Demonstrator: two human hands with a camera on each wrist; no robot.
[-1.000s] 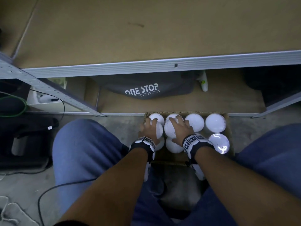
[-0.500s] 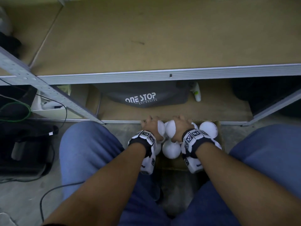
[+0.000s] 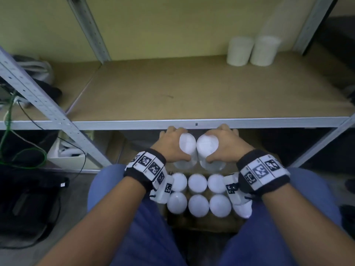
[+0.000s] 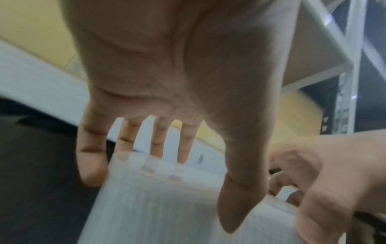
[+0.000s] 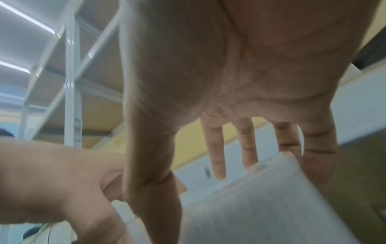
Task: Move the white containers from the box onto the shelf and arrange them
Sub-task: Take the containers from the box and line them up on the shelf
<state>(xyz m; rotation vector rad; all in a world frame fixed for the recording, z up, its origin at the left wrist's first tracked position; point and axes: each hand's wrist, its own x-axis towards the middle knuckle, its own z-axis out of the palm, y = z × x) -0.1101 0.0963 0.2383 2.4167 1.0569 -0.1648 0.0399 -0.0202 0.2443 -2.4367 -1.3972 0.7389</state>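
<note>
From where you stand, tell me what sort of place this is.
Most likely a storeroom or stockroom. Bare metal shelving with board decks holds two white containers at the back, a cardboard box of more sits on the floor, and bags and cables lie about.

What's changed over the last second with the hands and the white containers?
Both hands have lifted out of the cardboard box: the left hand and right hand each grip one white cylindrical container, side by side just below the metal shelf edge. The other white containers stayed in the box.
</note>
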